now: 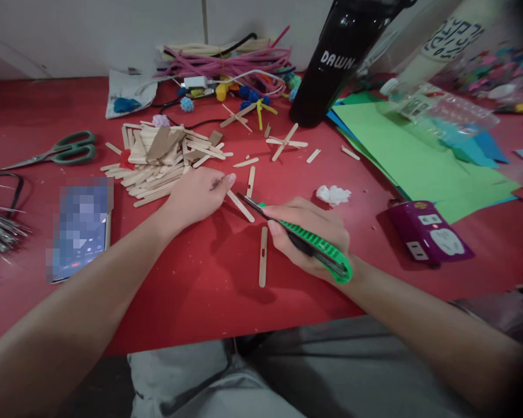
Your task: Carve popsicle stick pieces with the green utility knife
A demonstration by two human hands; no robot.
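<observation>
My left hand (pixel 200 194) is closed on a wooden craft stick (pixel 240 206), whose free end sticks out to the right above the red table. In my right hand (pixel 309 232) is a green utility knife (pixel 316 247), its blade pointing left toward that stick. Just beyond the blade lies a shorter stick piece (pixel 251 181) with a small slot in it. A second slotted stick (pixel 262 256) rests on the table below the knife. Behind my left hand spreads a pile of craft sticks (pixel 157 157) with some brown pieces on top.
Green-handled scissors (pixel 70 151) and a phone (pixel 85 226) lie left. Crossed sticks (pixel 286 143) sit farther back, near a black bottle (pixel 335 64). To the right are green paper sheets (pixel 418 151) and a purple box with sockets (pixel 431 232). The red table's (pixel 178 313) front edge runs close to me.
</observation>
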